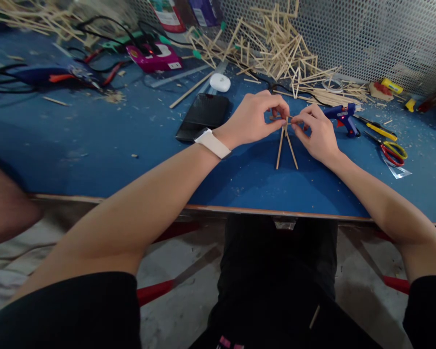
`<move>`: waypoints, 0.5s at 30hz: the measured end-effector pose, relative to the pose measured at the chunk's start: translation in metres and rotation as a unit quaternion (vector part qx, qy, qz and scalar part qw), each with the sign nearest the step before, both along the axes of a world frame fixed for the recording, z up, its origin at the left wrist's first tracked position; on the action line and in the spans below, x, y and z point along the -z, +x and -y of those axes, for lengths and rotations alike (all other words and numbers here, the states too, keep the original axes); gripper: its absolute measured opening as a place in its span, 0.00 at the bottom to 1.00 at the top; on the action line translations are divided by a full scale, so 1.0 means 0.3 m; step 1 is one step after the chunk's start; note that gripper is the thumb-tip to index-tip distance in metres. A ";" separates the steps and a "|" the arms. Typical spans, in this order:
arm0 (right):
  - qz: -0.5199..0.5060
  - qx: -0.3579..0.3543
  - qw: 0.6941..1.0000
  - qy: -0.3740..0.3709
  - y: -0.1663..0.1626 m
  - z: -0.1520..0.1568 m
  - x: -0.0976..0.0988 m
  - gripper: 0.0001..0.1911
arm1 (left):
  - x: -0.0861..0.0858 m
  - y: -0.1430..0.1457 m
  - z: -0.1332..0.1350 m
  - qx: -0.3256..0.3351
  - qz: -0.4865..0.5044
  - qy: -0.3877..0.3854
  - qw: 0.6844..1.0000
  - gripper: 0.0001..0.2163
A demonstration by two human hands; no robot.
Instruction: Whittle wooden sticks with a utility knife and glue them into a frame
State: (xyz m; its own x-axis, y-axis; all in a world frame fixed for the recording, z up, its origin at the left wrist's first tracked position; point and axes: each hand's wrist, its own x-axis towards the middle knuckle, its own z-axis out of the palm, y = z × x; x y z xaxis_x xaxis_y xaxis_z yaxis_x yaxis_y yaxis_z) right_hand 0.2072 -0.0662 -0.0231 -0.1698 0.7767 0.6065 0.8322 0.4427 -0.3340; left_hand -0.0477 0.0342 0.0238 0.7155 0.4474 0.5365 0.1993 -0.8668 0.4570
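Note:
A small frame of thin wooden sticks (280,151) stands on the blue table, two of its legs spreading downward in an inverted V. From the left, my left hand (257,118) pinches it near the top between thumb and fingers. My right hand (318,131) closes thumb and fingertips on a short stick end at the right of the same joint. The fingers partly hide how the pieces meet there. Just behind my right hand lies a blue glue gun (343,118) with a red light lit.
A black phone (203,116) and white earbud case (220,82) lie left of my hands. Loose and joined sticks (279,48) pile against the perforated metal panel. A cutter (380,129) and scissors (393,150) are at right; a purple power strip (154,57) stands back left. Another person's limb (5,206) shows at left.

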 end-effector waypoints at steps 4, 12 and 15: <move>-0.002 0.000 1.000 -0.013 -0.003 0.003 -0.007 0.08 | -0.003 -0.001 0.003 0.001 0.002 0.002 1.000 0.09; -0.108 0.000 0.994 -0.008 -0.130 0.125 -0.137 0.12 | 0.004 0.005 -0.002 -0.007 0.006 0.007 1.000 0.09; -0.095 -0.092 0.989 -0.062 -0.288 0.302 -0.279 0.14 | 0.005 0.005 0.001 -0.010 0.001 0.003 1.000 0.08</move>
